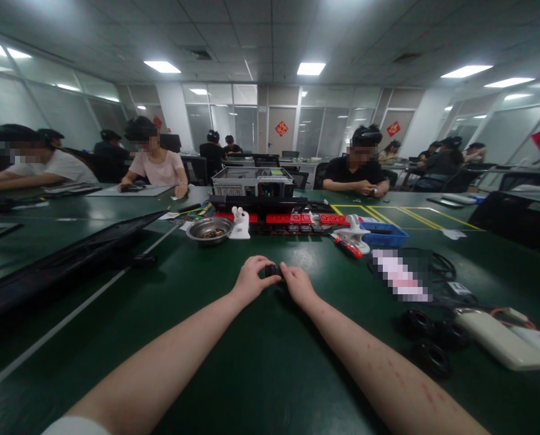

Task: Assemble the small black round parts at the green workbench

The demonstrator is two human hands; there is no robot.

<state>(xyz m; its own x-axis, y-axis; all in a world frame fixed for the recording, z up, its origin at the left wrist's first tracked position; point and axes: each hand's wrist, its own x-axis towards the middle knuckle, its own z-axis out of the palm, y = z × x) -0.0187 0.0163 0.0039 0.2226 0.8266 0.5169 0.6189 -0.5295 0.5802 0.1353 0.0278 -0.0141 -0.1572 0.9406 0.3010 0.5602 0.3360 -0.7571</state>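
Both my arms reach forward over the dark green table (261,362). My left hand (252,279) and my right hand (297,283) meet at the middle, fingers curled around a small black part (273,270) held between them. The part is too small and dark to name. Beyond the hands stand a metal bowl (209,229) with small pieces in it, a white holder (240,223), and a red-handled screwdriver (348,248).
A long black panel (61,266) lies at the left. An open computer case (252,181), red trays (292,219) and a blue bin (383,234) are farther back. Black rings (426,338) and white devices (496,338) lie at the right. Several people sit at the tables behind.
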